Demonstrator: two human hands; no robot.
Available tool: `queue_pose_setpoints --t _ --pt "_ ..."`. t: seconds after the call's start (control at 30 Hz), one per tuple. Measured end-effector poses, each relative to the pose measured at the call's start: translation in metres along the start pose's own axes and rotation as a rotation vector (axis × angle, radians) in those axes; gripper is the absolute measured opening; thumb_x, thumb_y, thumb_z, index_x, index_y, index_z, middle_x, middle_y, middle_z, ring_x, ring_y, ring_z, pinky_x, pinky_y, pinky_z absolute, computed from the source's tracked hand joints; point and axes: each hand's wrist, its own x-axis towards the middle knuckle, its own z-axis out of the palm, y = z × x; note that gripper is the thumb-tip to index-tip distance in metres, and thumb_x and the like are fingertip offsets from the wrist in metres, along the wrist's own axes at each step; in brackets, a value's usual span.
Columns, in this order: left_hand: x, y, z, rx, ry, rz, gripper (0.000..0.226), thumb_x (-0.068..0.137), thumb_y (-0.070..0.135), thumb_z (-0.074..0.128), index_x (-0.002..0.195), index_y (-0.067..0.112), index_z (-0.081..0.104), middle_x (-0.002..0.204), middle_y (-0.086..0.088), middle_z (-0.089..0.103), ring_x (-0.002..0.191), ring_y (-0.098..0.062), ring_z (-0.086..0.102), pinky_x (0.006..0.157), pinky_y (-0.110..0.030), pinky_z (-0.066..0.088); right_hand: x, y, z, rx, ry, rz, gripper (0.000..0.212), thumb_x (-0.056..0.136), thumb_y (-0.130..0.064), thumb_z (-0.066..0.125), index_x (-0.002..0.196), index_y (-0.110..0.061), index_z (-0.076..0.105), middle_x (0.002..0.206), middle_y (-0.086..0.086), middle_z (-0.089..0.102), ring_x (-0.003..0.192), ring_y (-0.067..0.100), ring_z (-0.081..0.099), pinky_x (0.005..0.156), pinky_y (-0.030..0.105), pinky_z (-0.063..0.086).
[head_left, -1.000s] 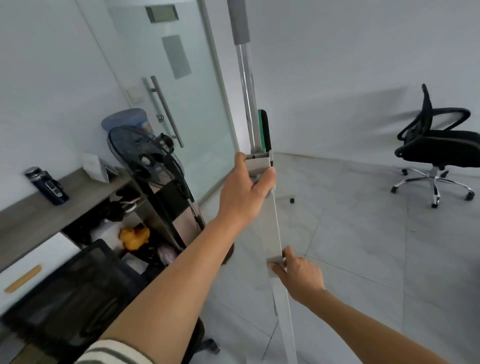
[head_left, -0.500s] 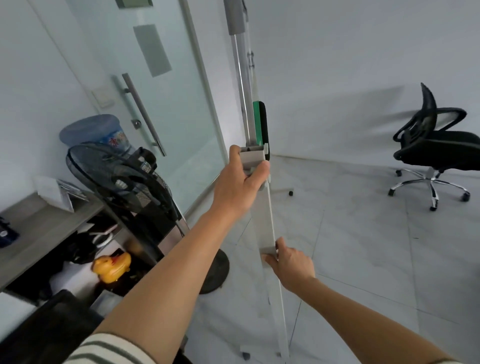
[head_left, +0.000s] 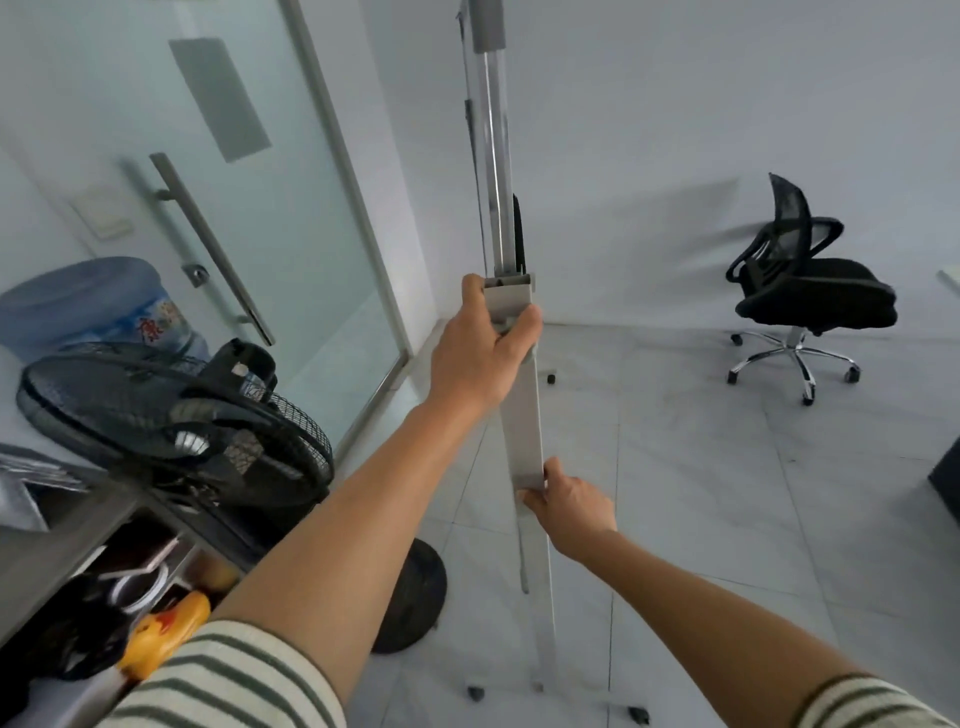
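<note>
Grey post was gripped at its top by the left hand, fingers curled round it; the right hand pinched it lower down. It stood upright on the floor, fan near on the left, chair well apart.

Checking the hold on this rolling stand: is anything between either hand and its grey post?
Nothing visible. The left hand grips the post at its top, the right hand holds it lower down, both in direct contact. The fan stands off to the left.
</note>
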Motion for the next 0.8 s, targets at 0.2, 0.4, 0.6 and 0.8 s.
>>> queue_pose_setpoints --t 0.2,0.4,0.6,0.8 --pt "0.029 -0.039 -0.036 -0.075 -0.020 -0.024 0.043 0.079 0.049 0.053 0.104 0.017 0.043 0.068 0.011 0.063 0.077 -0.028 0.067 0.075 -0.054 0.055 0.043 -0.042 0.017 -0.010 -0.031 -0.011 0.036 0.094 -0.051 0.043 0.100 -0.015 0.039 0.095 0.013 0.068 0.082 0.036 0.065 0.058 0.037 0.043" --pt "0.039 -0.060 -0.049 -0.114 0.054 -0.046 0.040 0.078 0.054 0.054 0.097 0.021 0.047 0.077 0.007 0.060 0.077 -0.027 0.065 0.075 -0.055 0.055 0.066 -0.057 0.028 0.008 -0.048 -0.067 0.037 0.094 -0.052 0.044 0.102 -0.015 0.039 0.091 0.011 0.068 0.075 0.033 0.065 0.059 0.039 0.052" --pt "0.021 -0.059 -0.023 -0.143 0.292 -0.057 0.038 0.080 0.058 0.048 0.085 0.020 0.047 0.067 0.012 0.052 0.058 -0.002 0.051 0.060 -0.023 0.046 0.080 -0.031 0.022 0.063 -0.188 -0.189 0.031 0.094 -0.048 0.046 0.110 -0.021 0.042 0.112 0.003 0.069 0.087 0.028 0.066 0.064 0.033 0.048" --pt "-0.019 -0.057 0.022 -0.056 0.564 -0.190 0.010 0.095 0.038 0.049 0.100 0.029 0.049 0.091 0.006 0.055 0.079 0.002 0.054 0.072 -0.018 0.048 0.088 0.082 -0.022 0.110 -0.388 -0.262 0.027 0.092 -0.045 0.050 0.111 -0.026 0.053 0.110 -0.007 0.070 0.083 0.016 0.066 0.066 0.027 0.045"
